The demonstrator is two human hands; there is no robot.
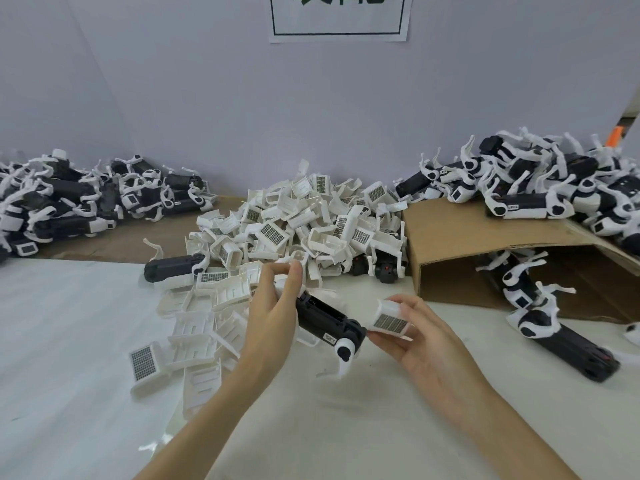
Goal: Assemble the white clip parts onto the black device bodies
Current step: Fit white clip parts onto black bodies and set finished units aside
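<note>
Clip meets body, not yet joined.

With my left hand [273, 306] I grip a black device body [325, 317] above the table [346, 427], while my right hand [415, 334] pinches a white clip part [389, 318] just beside its near end. Finished units [540, 181] heap up at the right (more at far left), yet a big pile of loose clips [304, 216] waits behind, so plenty remains.

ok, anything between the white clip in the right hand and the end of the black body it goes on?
Nothing visible. The right hand holds the white clip just right of the black body, which the left hand grips; only a narrow open gap separates clip and body end. The pile of loose clips lies behind.
</note>
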